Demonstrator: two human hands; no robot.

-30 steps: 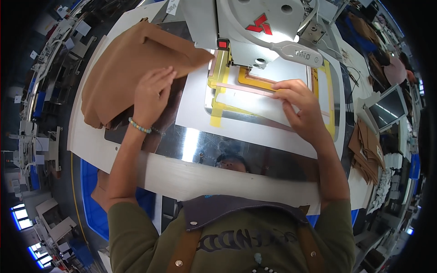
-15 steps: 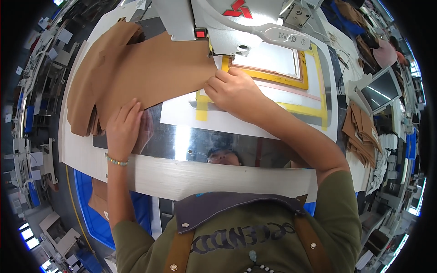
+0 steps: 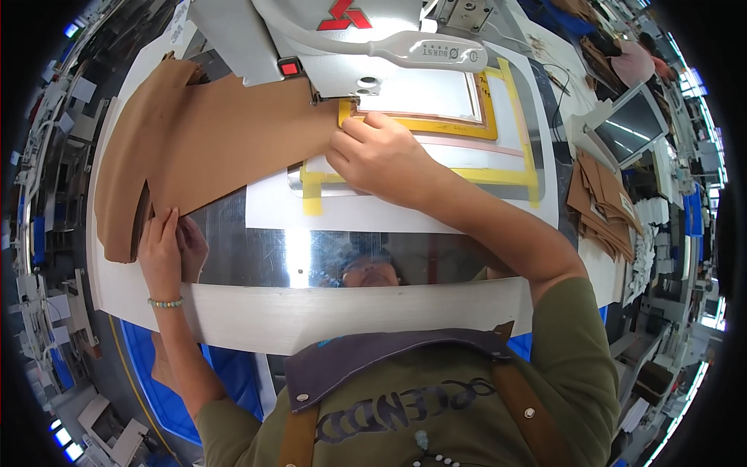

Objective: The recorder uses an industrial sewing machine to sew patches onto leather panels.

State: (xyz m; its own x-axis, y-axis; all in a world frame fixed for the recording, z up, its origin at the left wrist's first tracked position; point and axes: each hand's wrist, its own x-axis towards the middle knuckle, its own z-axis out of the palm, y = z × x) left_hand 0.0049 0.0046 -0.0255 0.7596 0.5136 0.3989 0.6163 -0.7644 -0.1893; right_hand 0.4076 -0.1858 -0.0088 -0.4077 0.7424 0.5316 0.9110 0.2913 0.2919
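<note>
A long brown fabric panel (image 3: 233,140) stretches from a folded brown pile (image 3: 120,171) at the left to the foot of the white sewing machine head (image 3: 334,66). My right hand (image 3: 377,159) is closed at the panel's right end, fingers bent around its edge, beside a yellow-edged frame (image 3: 436,124). Down at the panel's near left edge, my left hand (image 3: 161,253) has its fingers together on the fabric border; its thumb is mostly hidden. A shiny metal plate (image 3: 257,257) under it mirrors that hand. The machine's needle area is partly hidden.
White sheet with yellow tape (image 3: 311,194) lies under the frame. At the right are a tilted screen (image 3: 626,128) and stacked brown pieces (image 3: 599,206). A lamp on a bent arm (image 3: 432,50) hangs over the work. A blue bin (image 3: 148,373) stands below the table's left edge.
My left hand has slid left and nearer along the panel's lower edge, from lying on the fabric to its border. My right hand stays at the panel's right end. The whole view has shifted.
</note>
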